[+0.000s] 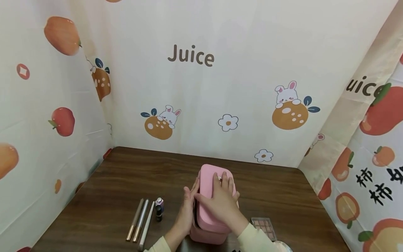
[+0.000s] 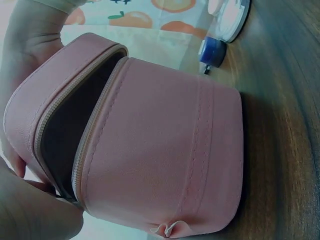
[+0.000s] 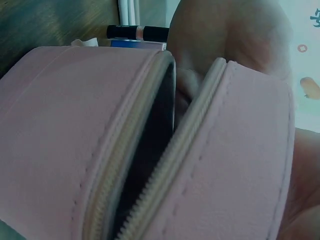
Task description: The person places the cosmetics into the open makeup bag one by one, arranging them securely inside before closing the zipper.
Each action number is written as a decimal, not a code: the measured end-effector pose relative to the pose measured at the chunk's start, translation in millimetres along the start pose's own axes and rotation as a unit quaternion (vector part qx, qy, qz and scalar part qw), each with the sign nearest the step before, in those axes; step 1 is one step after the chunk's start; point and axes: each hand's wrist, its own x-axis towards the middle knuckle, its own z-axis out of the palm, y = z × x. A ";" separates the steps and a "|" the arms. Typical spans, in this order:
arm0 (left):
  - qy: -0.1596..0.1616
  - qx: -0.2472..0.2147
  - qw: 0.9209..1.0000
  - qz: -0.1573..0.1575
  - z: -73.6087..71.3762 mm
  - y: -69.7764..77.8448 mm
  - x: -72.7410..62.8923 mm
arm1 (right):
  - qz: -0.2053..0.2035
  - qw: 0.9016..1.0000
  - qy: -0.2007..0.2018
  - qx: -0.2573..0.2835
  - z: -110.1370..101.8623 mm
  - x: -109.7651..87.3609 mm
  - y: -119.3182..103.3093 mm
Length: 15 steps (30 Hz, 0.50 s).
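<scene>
A pink zippered makeup case (image 1: 207,237) stands at the front middle of the table, its lid (image 1: 206,178) partly down over the body. My right hand (image 1: 223,202) rests on top of the lid with fingers spread and the thumb toward the left edge. Against the left side of the case lies my left hand (image 1: 185,211), fingers extended along the lid seam. In the left wrist view, the zipper edges of the case (image 2: 150,130) are apart, with a dark gap between them. The right wrist view also shows that gap between the lid (image 3: 240,145) and the body.
Left of the case lie several slim cosmetic pens or brushes (image 1: 147,224), beside a small dark tube (image 1: 158,212) and a little bottle with a shiny top (image 1: 159,201). An eyeshadow palette (image 1: 263,225) sits to the right, near a round item (image 1: 282,246). Printed curtains surround the wooden table (image 1: 151,171).
</scene>
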 end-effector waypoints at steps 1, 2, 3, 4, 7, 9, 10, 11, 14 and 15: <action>0.000 0.000 1.000 0.000 -0.3 0.3 0.0 | -0.001 1.000 0.005 -0.003 0.6 0.3 0.1; 0.000 0.000 1.000 0.001 -0.6 0.7 0.0 | -0.002 1.000 0.009 -0.005 1.0 0.7 0.1; 0.001 0.001 1.000 0.002 -0.9 1.0 -0.1 | -0.002 1.000 0.014 -0.008 1.4 0.9 -0.3; 0.001 0.003 1.000 0.003 -1.4 1.2 -0.3 | -0.001 1.000 0.020 -0.011 1.5 1.0 -0.6; 0.002 0.007 1.000 0.008 -3.0 0.1 0.0 | 0.001 0.999 0.037 -0.017 1.3 1.3 -1.3; 0.012 0.020 1.000 0.017 -3.8 -1.5 0.3 | 0.004 0.999 0.043 -0.016 0.2 1.2 -1.1; 0.020 0.029 0.999 0.020 -4.1 -2.7 0.5 | 0.005 0.999 0.046 -0.013 -0.9 1.2 -0.8; 0.030 0.040 0.998 0.023 -4.4 -4.3 0.9 | 0.005 0.999 0.047 -0.008 -1.8 1.1 -0.2; 0.071 0.087 0.993 0.020 -5.7 -10.3 1.7 | 0.003 0.999 0.053 0.013 -6.0 0.4 2.1; 0.081 0.097 0.992 0.013 -6.4 -13.1 1.9 | 0.001 0.998 0.054 0.023 -8.0 -0.2 3.2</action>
